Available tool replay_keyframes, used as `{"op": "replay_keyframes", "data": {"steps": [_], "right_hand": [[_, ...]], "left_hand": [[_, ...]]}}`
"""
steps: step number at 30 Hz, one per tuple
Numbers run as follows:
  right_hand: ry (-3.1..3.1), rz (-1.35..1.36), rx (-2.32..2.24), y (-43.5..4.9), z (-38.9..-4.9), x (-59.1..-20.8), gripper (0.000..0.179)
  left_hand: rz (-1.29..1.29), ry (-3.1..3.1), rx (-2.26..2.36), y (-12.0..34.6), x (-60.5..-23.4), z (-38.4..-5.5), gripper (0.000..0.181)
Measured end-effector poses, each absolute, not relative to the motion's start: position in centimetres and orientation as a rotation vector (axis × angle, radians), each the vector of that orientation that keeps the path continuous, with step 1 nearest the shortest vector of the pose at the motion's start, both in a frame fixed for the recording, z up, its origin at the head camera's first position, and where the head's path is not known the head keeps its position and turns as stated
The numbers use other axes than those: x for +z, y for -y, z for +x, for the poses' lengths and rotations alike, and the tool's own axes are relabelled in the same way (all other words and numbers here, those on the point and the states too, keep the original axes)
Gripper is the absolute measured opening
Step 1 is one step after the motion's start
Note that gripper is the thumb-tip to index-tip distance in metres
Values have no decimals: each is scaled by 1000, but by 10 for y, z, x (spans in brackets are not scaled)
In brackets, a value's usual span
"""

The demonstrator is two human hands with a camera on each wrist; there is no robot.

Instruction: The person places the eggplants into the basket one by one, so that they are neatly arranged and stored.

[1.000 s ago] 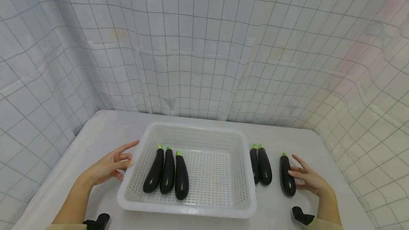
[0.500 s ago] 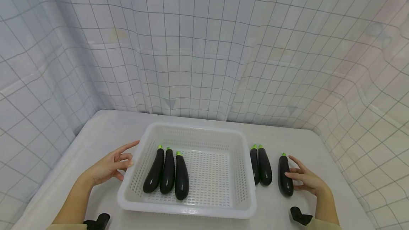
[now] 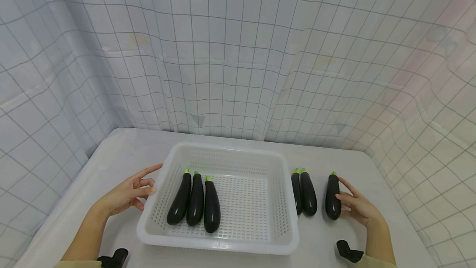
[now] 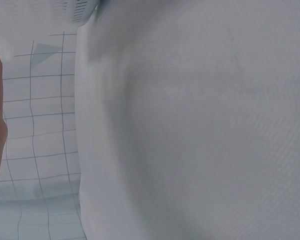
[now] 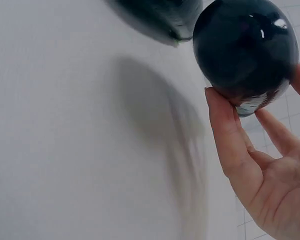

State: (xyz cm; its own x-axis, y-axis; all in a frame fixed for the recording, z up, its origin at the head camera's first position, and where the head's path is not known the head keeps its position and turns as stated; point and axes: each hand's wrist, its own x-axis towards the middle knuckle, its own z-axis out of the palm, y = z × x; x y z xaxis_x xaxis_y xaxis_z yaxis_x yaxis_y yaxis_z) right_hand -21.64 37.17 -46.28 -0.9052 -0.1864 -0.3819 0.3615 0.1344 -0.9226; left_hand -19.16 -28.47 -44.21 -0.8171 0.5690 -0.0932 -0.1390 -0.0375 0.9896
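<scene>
My right hand [image 3: 358, 208] holds a dark eggplant [image 3: 332, 202] with a green stem end, thumb on one side and fingers on the other. In the right wrist view this eggplant [image 5: 245, 50] is raised, its shadow falling on the table below. My left hand [image 3: 128, 191] rests its fingertips against the left rim of a white plastic basket [image 3: 219, 245], index finger extended. Inside the basket, three eggplants [image 3: 196, 199] lie side by side at the left. Two more eggplants [image 3: 308, 193] lie on the table by the basket's right wall, one partly hidden by it.
A white cloth covers the table [image 3: 126, 148]. Grid-patterned white curtains [image 3: 230, 73] hang behind it and on both sides. Black wrist straps [image 3: 349, 251] sit at both cuffs.
The right hand has lifted its eggplant from the table, after a small shift left. The left hand and basket have stayed in place.
</scene>
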Motion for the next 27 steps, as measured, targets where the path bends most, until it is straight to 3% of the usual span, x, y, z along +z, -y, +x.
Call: {"op": "replay_keyframes", "data": {"steps": [10, 27], "right_hand": [[-1748, -143, -2095, -364, -220, -438, 69], [-1856, -246, -2079, -308, -222, -382, 71]], "left_hand": [[468, -1768, 1893, 286, -440, -190, 64], [505, -1741, 1914, 285, -439, -191, 64]]}}
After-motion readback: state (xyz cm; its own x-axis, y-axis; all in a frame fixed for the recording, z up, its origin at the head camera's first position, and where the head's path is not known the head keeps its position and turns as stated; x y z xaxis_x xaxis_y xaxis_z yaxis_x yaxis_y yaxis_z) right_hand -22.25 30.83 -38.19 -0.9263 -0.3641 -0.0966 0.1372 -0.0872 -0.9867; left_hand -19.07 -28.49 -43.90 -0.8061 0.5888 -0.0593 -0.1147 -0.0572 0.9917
